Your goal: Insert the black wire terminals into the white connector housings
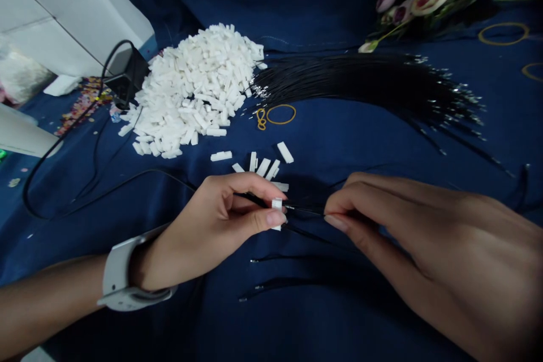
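Between thumb and forefinger, my left hand (224,215) pinches a small white connector housing (277,203). A black wire runs from the housing down to the right. My right hand (394,226) is closed on a thin black wire (305,208), whose silver tip points at the housing's right side. Whether that tip is inside the housing I cannot tell. Just beyond my left fingers lie several loose white housings (263,167). Below the hands, black wires (288,281) with metal ends rest on the blue cloth.
A big heap of white housings (190,90) stands at the back left, beside a bundle of black wires (352,76). Rubber bands (281,114) lie near them. A black adapter (127,76) with a looping cable is at left, artificial flowers (416,0) at the back right.
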`<act>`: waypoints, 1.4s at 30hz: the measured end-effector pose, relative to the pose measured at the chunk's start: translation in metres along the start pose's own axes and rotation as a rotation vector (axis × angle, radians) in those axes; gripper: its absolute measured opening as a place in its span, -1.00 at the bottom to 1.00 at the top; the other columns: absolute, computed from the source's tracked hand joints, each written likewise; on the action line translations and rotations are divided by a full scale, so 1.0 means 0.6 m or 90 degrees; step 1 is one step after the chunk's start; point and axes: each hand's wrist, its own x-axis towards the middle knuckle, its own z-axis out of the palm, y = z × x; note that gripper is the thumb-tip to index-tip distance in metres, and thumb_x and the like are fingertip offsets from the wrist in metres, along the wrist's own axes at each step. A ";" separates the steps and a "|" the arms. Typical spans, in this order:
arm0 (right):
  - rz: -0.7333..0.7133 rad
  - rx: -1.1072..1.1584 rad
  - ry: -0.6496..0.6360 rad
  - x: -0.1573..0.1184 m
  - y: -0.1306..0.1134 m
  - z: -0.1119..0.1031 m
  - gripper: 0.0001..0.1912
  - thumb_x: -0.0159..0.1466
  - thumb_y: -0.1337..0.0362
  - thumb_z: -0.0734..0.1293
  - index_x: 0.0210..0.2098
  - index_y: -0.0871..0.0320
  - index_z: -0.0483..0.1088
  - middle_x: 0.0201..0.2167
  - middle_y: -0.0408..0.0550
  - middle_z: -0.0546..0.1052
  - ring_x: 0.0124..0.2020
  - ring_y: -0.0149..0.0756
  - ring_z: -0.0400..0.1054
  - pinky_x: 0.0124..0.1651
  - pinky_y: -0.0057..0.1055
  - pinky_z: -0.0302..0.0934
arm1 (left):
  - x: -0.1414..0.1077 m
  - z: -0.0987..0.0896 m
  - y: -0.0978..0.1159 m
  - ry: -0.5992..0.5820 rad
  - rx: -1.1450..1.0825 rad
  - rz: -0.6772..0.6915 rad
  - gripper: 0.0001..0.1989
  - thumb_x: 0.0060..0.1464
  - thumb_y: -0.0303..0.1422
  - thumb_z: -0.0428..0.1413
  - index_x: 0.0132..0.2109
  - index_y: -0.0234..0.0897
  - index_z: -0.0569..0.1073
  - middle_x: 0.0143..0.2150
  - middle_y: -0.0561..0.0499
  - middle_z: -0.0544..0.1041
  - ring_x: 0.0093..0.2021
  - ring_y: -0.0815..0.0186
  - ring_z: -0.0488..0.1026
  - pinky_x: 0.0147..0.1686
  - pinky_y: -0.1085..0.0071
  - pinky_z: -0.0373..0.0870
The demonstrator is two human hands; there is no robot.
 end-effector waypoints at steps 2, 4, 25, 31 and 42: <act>-0.012 0.008 0.003 -0.005 0.002 0.005 -0.85 0.30 0.40 0.20 -0.26 0.05 0.36 -0.30 -0.15 0.50 -0.44 -0.33 0.42 -0.55 -0.42 0.22 | -0.001 0.000 0.001 0.000 0.003 -0.001 -0.90 -0.02 -0.48 0.30 -0.31 -0.27 0.55 -0.24 0.11 0.65 -0.40 0.53 0.56 -0.37 0.71 0.43; -0.025 0.014 0.010 -0.008 0.004 0.009 -0.85 0.28 0.41 0.21 -0.23 0.05 0.35 -0.27 -0.15 0.49 -0.42 -0.34 0.41 -0.56 -0.44 0.20 | -0.001 0.000 0.002 -0.002 0.007 -0.003 -0.90 -0.02 -0.49 0.30 -0.31 -0.27 0.55 -0.26 0.12 0.65 -0.42 0.54 0.55 -0.40 0.72 0.42; -0.063 0.058 0.001 0.007 -0.010 0.007 -0.78 0.30 0.53 0.14 -0.35 0.12 0.29 -0.43 -0.13 0.39 -0.53 -0.39 0.29 -0.54 -0.43 0.14 | -0.008 0.005 -0.002 0.001 0.086 -0.011 -0.93 -0.02 -0.44 0.27 -0.33 -0.23 0.54 -0.45 0.12 0.60 -0.45 0.39 0.55 -0.47 0.57 0.42; -0.135 0.051 0.051 0.017 -0.015 0.022 -0.78 0.34 0.52 0.13 -0.33 0.20 0.34 -0.43 -0.08 0.37 -0.46 -0.33 0.28 -0.44 -0.39 0.21 | -0.004 0.007 -0.001 0.003 0.093 0.011 -0.95 0.00 -0.43 0.26 -0.32 -0.23 0.54 -0.41 0.12 0.62 -0.40 0.39 0.57 -0.42 0.58 0.44; -0.203 0.022 0.070 0.011 -0.007 0.038 -0.83 0.34 0.52 0.16 -0.32 0.22 0.32 -0.36 -0.04 0.38 -0.36 -0.29 0.27 -0.33 -0.37 0.23 | -0.005 0.007 -0.007 -0.013 0.093 0.020 -0.96 0.03 -0.45 0.24 -0.33 -0.22 0.56 -0.45 0.17 0.60 -0.46 0.45 0.53 -0.48 0.61 0.36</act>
